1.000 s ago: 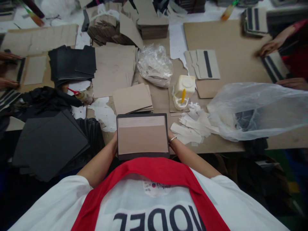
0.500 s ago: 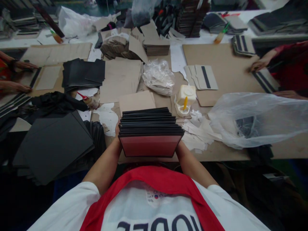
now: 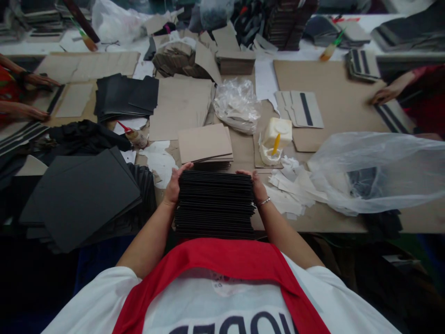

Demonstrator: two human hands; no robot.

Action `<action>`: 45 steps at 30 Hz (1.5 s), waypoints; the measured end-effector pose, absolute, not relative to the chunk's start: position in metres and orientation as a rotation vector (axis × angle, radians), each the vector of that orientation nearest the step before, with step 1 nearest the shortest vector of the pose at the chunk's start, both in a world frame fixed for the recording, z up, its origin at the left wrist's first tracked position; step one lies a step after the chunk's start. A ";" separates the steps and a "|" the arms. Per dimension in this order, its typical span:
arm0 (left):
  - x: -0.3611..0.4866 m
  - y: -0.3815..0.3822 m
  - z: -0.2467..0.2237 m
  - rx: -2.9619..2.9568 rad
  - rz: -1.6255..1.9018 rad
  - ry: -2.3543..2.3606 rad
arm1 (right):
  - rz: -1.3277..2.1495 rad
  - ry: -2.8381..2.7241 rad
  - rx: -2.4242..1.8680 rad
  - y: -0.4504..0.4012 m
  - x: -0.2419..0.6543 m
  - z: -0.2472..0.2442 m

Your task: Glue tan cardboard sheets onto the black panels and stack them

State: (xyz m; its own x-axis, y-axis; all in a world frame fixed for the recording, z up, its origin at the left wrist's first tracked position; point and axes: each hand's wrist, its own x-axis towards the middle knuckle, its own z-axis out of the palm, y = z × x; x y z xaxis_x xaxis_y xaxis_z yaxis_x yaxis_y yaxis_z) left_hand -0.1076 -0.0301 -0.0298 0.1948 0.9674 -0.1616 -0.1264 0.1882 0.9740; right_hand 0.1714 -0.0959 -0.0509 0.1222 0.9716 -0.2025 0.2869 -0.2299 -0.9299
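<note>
A thick stack of black-edged panels [image 3: 214, 204] stands on edge close to my chest, its edges facing up. My left hand [image 3: 174, 184] presses flat against the left side of the stack, thumb toward the far end. On the opposite side my right hand [image 3: 257, 186] clamps the right ends of the panels, a bracelet on its wrist. Between them the two hands squeeze the whole stack. Just beyond it lies a small pile of tan cardboard pieces [image 3: 205, 144]. The underside of the stack is hidden.
Large dark sheets [image 3: 83, 195] are piled at the left. A glue tub [image 3: 274, 139] with a yellow stick, paper scraps [image 3: 295, 185] and a clear plastic bag [image 3: 382, 171] lie to the right. Co-workers' hands [image 3: 34, 97] work at the left and another person's hand [image 3: 387, 93] at the right.
The stack has tipped toward my chest, so its reddish front face no longer shows and only black edges face me. Both hands have come further into view along its sides.
</note>
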 end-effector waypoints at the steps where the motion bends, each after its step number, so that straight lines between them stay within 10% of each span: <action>1: -0.108 -0.032 -0.021 1.149 0.993 1.077 | 1.103 -1.262 -1.620 -0.098 0.171 -0.042; 17: -0.070 -0.048 0.034 2.581 -0.095 1.450 | 0.247 -2.318 -1.872 -0.100 0.123 0.038; 39: -0.035 -0.035 0.030 2.602 -0.072 1.548 | 0.382 -2.280 -1.720 -0.122 0.121 0.033; 45: -0.027 -0.031 0.031 2.625 -0.157 1.545 | 0.536 -1.537 -1.805 -0.094 0.168 0.024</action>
